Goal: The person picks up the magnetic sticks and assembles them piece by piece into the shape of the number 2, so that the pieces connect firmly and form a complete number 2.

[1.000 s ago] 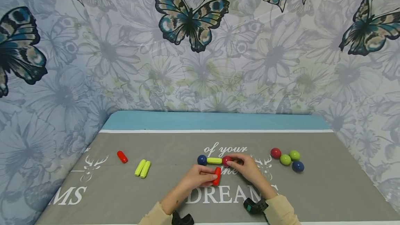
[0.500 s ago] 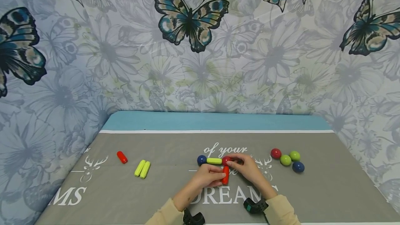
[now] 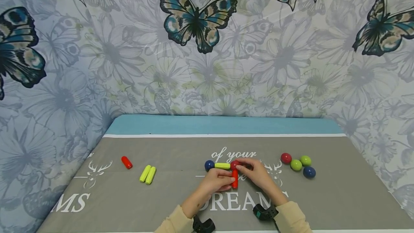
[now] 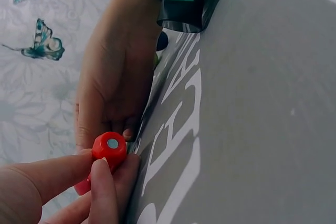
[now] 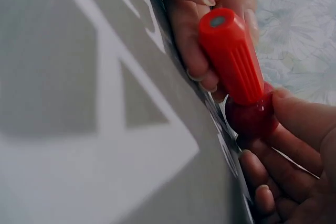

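Note:
My left hand (image 3: 215, 182) pinches a red ridged rod (image 5: 233, 59) between thumb and fingers; a small grey disc shows in its near end. The rod's far end meets a dark red ball (image 5: 252, 116), which my right hand (image 3: 253, 172) grips between thumb and fingertips. From that ball a yellow-green rod (image 3: 222, 166) runs left to a blue ball (image 3: 209, 165), so the pieces form a corner in the head view. In the left wrist view the red rod points at the camera and mostly hides the ball behind it.
On the grey printed mat (image 3: 174, 154), a loose red rod (image 3: 127, 162) and two yellow-green rods (image 3: 147, 174) lie to the left. At the right sit a red ball (image 3: 286, 158), two green balls (image 3: 295, 165) and a blue ball (image 3: 309, 172). A butterfly-patterned cloth (image 3: 200, 82) hangs behind.
My left hand has moved right and slightly up, bringing the red rod's end against the red ball. My right hand has stayed almost in place on the ball.

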A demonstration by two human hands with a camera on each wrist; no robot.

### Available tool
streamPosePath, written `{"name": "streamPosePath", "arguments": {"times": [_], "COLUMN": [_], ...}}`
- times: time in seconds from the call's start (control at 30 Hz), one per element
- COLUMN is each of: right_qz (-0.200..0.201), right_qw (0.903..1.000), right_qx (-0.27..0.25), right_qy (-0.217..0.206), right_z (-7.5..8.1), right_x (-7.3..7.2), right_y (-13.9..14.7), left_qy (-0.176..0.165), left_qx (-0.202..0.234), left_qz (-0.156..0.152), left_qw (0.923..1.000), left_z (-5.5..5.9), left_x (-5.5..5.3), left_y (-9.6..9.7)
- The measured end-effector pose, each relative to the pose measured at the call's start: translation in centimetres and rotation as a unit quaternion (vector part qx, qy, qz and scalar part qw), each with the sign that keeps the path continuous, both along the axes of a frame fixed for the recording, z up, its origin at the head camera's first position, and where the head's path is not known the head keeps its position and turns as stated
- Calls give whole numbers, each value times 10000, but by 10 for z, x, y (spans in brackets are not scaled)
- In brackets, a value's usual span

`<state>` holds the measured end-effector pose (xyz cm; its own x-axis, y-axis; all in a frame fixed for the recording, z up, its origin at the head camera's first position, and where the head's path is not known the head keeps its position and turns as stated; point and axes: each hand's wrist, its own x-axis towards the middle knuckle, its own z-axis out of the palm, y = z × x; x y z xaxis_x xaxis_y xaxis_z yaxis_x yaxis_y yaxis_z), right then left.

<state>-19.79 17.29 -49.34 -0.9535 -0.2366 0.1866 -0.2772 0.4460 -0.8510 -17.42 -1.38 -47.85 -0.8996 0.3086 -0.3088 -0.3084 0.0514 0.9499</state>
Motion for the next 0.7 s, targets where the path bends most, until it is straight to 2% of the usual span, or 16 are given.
{"name": "streamPosePath", "arguments": {"times": [0.1,0.2,0.3,0.37,0.47,0.6,0.7], "right_qz": [-160,-466,-961,-1291,-1539,-1471,-1351], "right_qw": [9997,9966,9859,9771,9727,9708,9654], "right_qx": [150,351,548,667,911,1563,2021], "right_qy": [122,582,1256,1557,1475,1073,945], "right_z": [3,11,21,24,28,31,32], "right_x": [0,-1,-1,-2,-1,2,3], "right_y": [6,19,42,59,83,107,118], "left_qy": [51,66,47,30,-2,-26,-23], "left_qx": [9,45,93,127,186,281,297], "left_qz": [19,36,72,94,127,122,100], "left_qw": [10000,10000,9999,9999,9997,9995,9995], "left_z": [0,-1,-2,-3,-4,-5,-5], "left_x": [1,1,0,-1,-2,-3,-4], "left_y": [1,1,0,0,0,0,-1]}}
